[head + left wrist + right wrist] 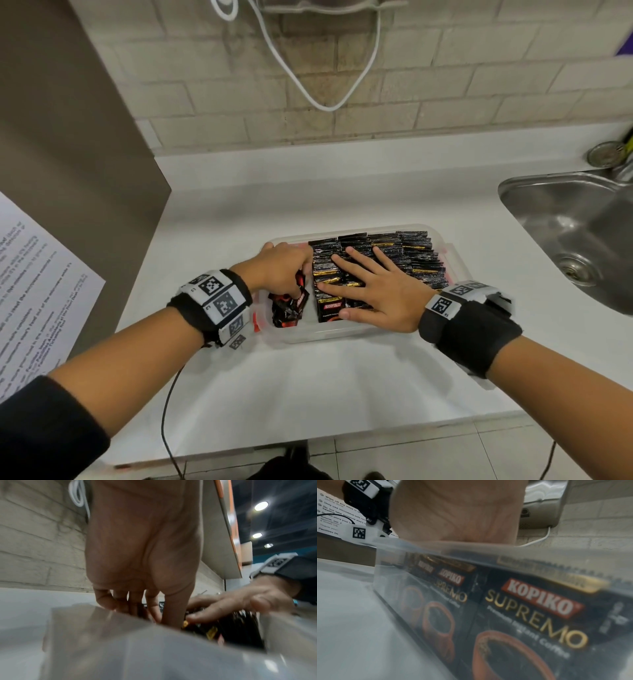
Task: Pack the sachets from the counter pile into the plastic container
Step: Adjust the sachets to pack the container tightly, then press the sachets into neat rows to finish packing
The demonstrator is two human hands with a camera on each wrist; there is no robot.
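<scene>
A clear plastic container stands on the white counter. Rows of black and gold coffee sachets stand upright and fill its middle and right. My right hand lies flat on these rows with fingers spread, pressing on their tops. My left hand reaches into the left end, fingers curled down and pinching red and black sachets, with more loose below. The left wrist view shows the left hand's fingers going down behind the container wall. The right wrist view shows the sachets through the wall.
A steel sink is set into the counter at the right. A brown panel with a printed notice stands at the left. A white cable hangs on the brick wall. A thin black cable drops over the counter's front edge.
</scene>
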